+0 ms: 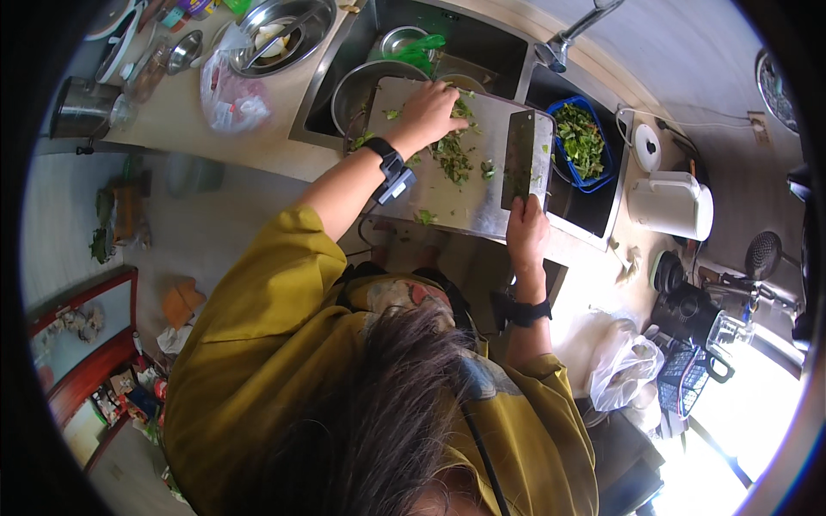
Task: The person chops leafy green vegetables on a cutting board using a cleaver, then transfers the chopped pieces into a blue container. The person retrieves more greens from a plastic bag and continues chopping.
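A stainless steel cutting board (477, 219) lies across the near side of the sink, with chopped leafy greens (453, 158) scattered over its middle. My left hand (433, 111) reaches over the board's far part, fingers curled down among the greens; whether they grip any is hidden. My right hand (528, 226) grips the handle of a cleaver (518, 158). Its broad blade rests on or just above the board's right side, pointing away from me, with green bits stuck to it. Beyond the board's right edge, a blue plastic basket (606, 177) holds more cut greens.
The double sink (497, 55) has a faucet (554, 55) behind it and a metal bowl (361, 84) partly under the board. To the left are a steel basin (322, 26) and plastic bag (232, 97). A white electric kettle (674, 205) stands at right.
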Demonstrator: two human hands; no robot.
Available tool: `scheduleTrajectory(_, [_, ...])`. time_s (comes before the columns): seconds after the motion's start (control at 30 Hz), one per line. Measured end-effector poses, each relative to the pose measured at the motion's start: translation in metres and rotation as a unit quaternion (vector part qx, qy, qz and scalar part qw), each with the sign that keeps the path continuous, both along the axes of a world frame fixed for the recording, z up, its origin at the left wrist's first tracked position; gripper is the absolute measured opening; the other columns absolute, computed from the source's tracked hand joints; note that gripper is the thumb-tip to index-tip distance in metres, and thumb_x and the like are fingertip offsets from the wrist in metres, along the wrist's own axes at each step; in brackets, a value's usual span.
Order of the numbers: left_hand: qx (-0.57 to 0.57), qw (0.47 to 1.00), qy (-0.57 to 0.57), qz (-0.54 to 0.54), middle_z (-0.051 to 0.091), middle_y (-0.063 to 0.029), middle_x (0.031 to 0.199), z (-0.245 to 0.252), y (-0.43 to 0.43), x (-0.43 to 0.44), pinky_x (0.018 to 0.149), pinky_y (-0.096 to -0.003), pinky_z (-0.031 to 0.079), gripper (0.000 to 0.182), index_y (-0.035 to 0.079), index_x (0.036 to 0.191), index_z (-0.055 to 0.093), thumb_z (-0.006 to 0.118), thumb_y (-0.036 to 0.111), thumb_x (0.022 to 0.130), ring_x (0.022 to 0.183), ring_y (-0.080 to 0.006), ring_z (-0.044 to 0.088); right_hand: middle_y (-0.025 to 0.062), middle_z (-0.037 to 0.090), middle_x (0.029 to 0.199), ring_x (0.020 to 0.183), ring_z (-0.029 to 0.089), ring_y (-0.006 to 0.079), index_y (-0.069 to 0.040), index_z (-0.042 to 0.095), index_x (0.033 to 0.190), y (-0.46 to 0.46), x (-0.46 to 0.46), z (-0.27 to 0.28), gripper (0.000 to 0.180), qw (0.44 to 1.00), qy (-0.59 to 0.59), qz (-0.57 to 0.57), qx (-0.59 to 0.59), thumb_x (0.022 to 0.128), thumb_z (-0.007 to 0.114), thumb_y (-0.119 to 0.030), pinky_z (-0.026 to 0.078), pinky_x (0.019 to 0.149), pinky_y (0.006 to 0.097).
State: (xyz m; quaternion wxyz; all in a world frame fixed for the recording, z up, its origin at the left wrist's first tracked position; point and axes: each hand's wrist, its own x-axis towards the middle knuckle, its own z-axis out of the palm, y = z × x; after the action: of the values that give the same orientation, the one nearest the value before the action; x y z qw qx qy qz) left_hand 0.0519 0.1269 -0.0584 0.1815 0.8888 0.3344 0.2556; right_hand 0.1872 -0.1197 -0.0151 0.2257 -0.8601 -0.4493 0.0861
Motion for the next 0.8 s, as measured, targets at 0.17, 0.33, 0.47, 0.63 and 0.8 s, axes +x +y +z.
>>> scheduleTrajectory(0.17, [-0.02,0.99,0.059,-0.13,0.06,-0.0101,0.095,-0.005,0.012,-0.001,0.085,-0.0432,0.047,0.022,0.009,0.096,0.065,0.076,0.019,0.079,0.101,-0.0321,0.057,0.0245,0.062,0.07,0.069,0.061,0.0472,-0.005,0.051,0.083,-0.011,0.002,0.0,0.023,1.0,0.014,-0.012,0.006,0.096,0.056,-0.023,0.047,0.06,0.0551])
scheduleTrajectory(0.33, [-0.087,0.984,-0.012,-0.155,0.065,-0.01,0.087,-0.001,0.03,-0.013,0.076,-0.0412,0.05,0.013,0.008,0.09,0.068,0.072,0.016,0.081,0.088,-0.0318,0.063,0.0248,0.062,0.07,0.069,0.061,0.0474,-0.005,0.051,0.083,-0.019,0.009,-0.002,0.024,1.0,0.019,-0.009,0.002,0.096,0.056,-0.024,0.048,0.06,0.0552])
scheduleTrajectory(0.47, [-0.255,0.96,-0.088,-0.076,0.071,-0.0128,0.085,0.01,0.035,-0.021,0.069,-0.0337,0.05,0.021,0.006,0.1,0.071,0.075,0.019,0.084,0.075,-0.0236,0.067,0.0252,0.062,0.07,0.07,0.061,0.0477,-0.005,0.05,0.084,-0.022,0.016,-0.003,0.024,1.0,0.027,-0.005,0.004,0.097,0.056,-0.024,0.048,0.06,0.0551])
scheduleTrajectory(0.63, [-0.221,0.974,0.034,-0.032,0.071,-0.006,0.085,0.023,0.034,-0.038,0.068,-0.0287,0.051,0.024,0.003,0.11,0.069,0.072,0.011,0.087,0.073,-0.012,0.064,0.0256,0.062,0.07,0.07,0.061,0.0483,-0.004,0.05,0.084,-0.019,0.022,-0.006,0.023,1.0,0.028,0.007,0.003,0.097,0.055,-0.023,0.048,0.06,0.0553])
scheduleTrajectory(0.8, [-0.314,0.948,-0.054,-0.019,0.067,-0.0014,0.082,0.023,0.031,-0.048,0.064,-0.0258,0.049,0.018,0.001,0.105,0.067,0.07,0.009,0.09,0.069,-0.008,0.059,0.026,0.063,0.071,0.071,0.062,0.0481,-0.005,0.05,0.085,-0.016,0.026,-0.004,0.024,0.999,0.038,0.022,0.012,0.097,0.055,-0.025,0.048,0.061,0.0559])
